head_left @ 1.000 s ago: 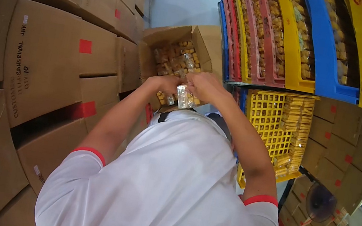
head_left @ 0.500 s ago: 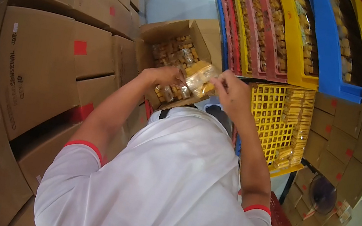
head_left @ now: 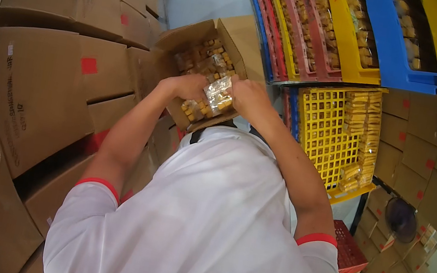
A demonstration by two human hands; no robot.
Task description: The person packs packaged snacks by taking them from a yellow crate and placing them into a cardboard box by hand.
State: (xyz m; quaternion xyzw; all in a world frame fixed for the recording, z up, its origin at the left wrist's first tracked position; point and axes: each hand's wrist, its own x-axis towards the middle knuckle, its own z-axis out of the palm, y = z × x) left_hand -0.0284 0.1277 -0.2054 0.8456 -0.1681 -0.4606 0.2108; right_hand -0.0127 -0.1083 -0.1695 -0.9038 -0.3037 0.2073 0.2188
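Stacked boxes [head_left: 44,94] fill the left; coloured crates [head_left: 409,81] far right, yellow grid crate [head_left: 326,138] nearer right. Shiny packet [head_left: 218,94] sits between both hands, above open carton [head_left: 231,48] holding wrapped pieces [head_left: 194,110]. Right hand [head_left: 251,98]: fingers pinching its right edge. Left hand [head_left: 189,86]: at its left edge, fingertips hidden, can't tell pinch.

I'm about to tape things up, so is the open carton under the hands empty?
No, golden packs lie inside the open carton.
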